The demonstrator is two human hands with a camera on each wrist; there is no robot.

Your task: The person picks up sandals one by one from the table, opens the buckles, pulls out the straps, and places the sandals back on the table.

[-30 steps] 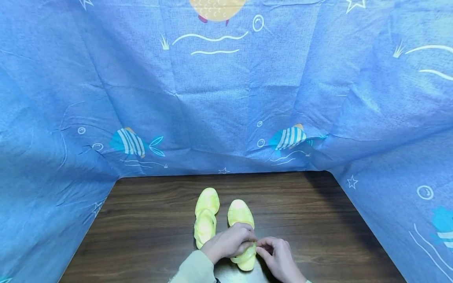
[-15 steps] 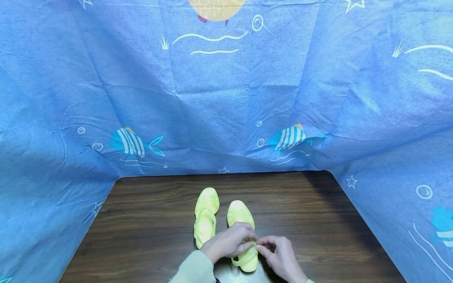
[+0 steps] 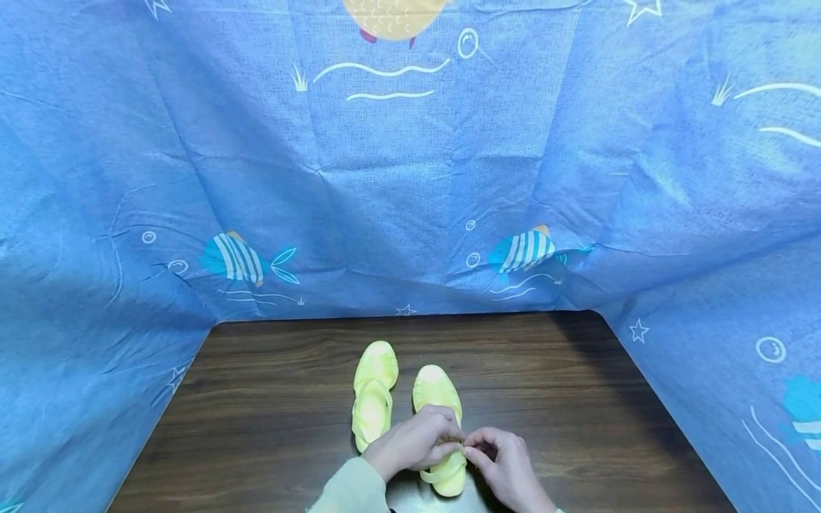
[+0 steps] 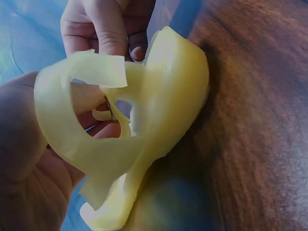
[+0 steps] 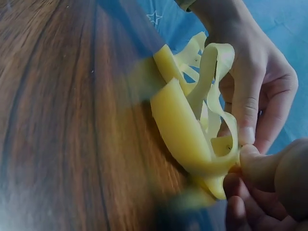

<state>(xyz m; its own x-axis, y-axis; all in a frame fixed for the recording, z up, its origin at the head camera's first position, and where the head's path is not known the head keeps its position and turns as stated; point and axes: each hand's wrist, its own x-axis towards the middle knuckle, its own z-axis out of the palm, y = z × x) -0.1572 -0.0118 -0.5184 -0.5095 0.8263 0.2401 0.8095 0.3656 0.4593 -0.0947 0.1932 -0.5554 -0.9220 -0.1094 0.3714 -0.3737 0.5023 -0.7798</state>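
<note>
Two yellow jelly sandals lie side by side on the table, toes pointing away. My left hand (image 3: 420, 440) reaches over the right-hand sandal (image 3: 436, 392) and pinches its strap near the outer side. Against that same side, the thumb and fingers of my right hand (image 3: 507, 463) pinch the strap close to the left fingertips. The left wrist view shows the sandal's wide strap (image 4: 53, 110) looping up and a small metal buckle part (image 4: 110, 109) behind it. In the right wrist view, both hands' fingertips meet at the strap; what lies between them is mostly hidden.
The other sandal (image 3: 375, 370) stands just left of the held one, near my left wrist. Dark wood-grain table (image 3: 269, 413) surrounds both. A blue cloth with fish prints (image 3: 385, 214) hangs at the back and along both sides.
The held sandal has shifted slightly toward me, its heel moving a little to the right. Both hands keep pinching at the strap, nearly in place.
</note>
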